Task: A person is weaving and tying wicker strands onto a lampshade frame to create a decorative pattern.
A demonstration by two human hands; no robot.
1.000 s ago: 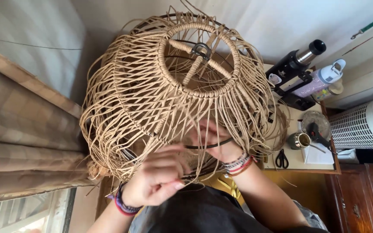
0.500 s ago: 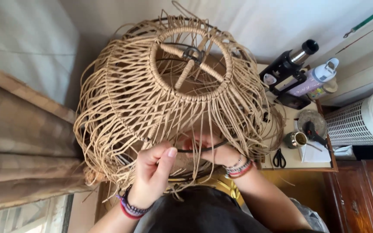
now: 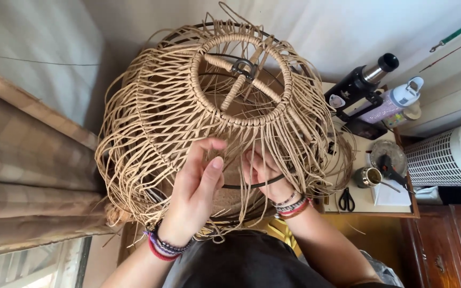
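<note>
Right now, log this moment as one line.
left hand: fingers on woven strands | right hand: among strands by dark wire ring | wicker lampshade: unfinished, loose ends | scissors: on side table

Single head view, steeply downward, close

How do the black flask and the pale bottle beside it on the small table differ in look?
The black flask with a silver neck is dark and matte; the pale lilac bottle with a white cap is light and looks speckled. The flask ends in a black cap on a bare metal collar, while the bottle's cap carries a loop handle. The flask lies farther from the white ribbed appliance than the bottle. Both point the same way, side by side.
</note>
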